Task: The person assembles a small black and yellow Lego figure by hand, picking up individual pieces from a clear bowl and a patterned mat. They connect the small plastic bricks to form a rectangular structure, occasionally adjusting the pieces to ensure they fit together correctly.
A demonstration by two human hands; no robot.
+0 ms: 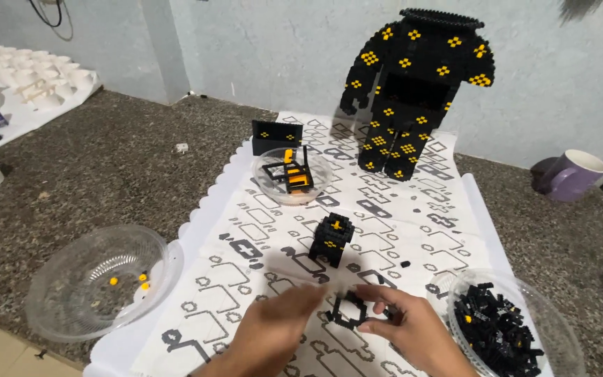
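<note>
Counter (pixel 106 160): dark speckled stone, running from the far wall to the near edge, where I stand.
Paper sheet (pixel 392 230): a white printed building plan with black outlines, spread down the middle of the counter under my work.
Figure (pixel 413 91): a tall headless body of black bricks with yellow spots, standing upright at the far end of the sheet.
Brick bowl (pixel 553 328): clear plastic, near right, heaped with loose black bricks (pixel 493 328).
Yellow-piece bowl (pixel 71 293): clear plastic, near left, half off the sheet, with a few small yellow pieces (pixel 141 281) inside.
Far bowl (pixel 268 183): smaller, clear, just left of the figure, holding a black and orange frame piece (pixel 291 171); a flat black panel (pixel 276 134) stands behind it.
Mug (pixel 574 174): purple with a white inside, far right on the stone.
White trays (pixel 29 77): moulded, stacked far left.
Small block (pixel 331 239): a black cube of bricks with a yellow top, mid-sheet, just beyond my hands.
Left hand (pixel 273 328): near edge, fingers pinched on the left side of the ring.
Right hand (pixel 406 324): fingers gripping the ring's right side.
Ring (pixel 347 311): a thin open loop of black bricks, held between both my hands just above the near part of the sheet.
</note>
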